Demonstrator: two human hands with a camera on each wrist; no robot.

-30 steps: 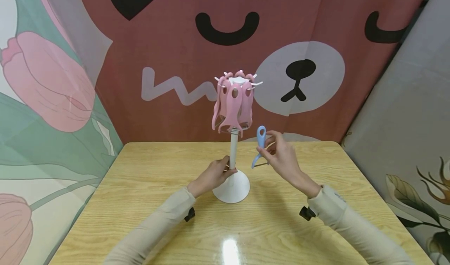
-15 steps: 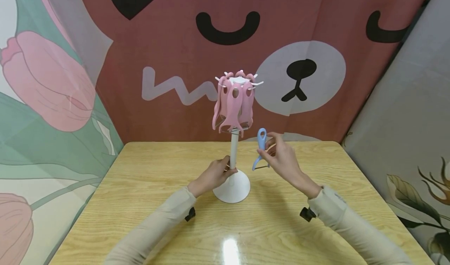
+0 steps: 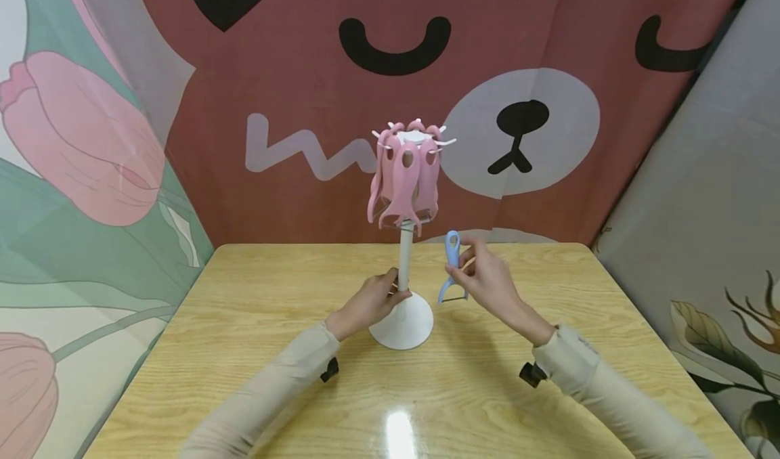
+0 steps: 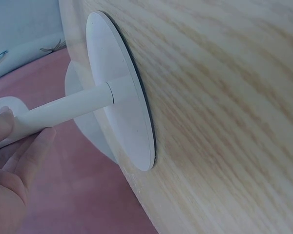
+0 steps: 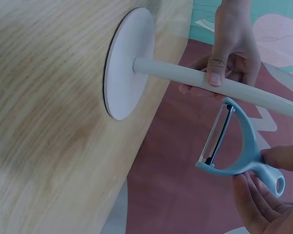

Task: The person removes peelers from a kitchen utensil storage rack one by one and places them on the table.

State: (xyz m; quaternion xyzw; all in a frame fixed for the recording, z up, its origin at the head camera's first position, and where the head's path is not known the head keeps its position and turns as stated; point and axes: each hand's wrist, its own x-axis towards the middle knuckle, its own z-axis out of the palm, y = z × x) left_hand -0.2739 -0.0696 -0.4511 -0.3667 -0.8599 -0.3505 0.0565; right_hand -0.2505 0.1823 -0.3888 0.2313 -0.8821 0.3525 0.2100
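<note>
A white stand with a round base [image 3: 402, 323] and a pole [image 3: 405, 256] stands upright on the table; several pink peelers [image 3: 405, 181] hang from its top hooks. My left hand [image 3: 368, 303] grips the pole just above the base, thumb and fingers around it in the left wrist view [image 4: 12, 170]. To the right of the pole, my right hand [image 3: 493, 279] pinches a blue peeler [image 3: 452, 249] by its handle, ring end up and blade down, above the table. The right wrist view shows the peeler [image 5: 249, 146] apart from the pole [image 5: 185, 75].
The wooden table [image 3: 262, 276] reaches back to a red curtain [image 3: 292, 195] printed with a bear's face. Printed cloths hang at the left [image 3: 91, 141] and right [image 3: 701, 208]. A black device [image 3: 532, 374] sits at the right wrist, another [image 3: 330, 369] at the left.
My right hand has lowered the blue peeler a little, and its blade end hangs more level. My left hand keeps its grip on the pole, and the stand has not moved.
</note>
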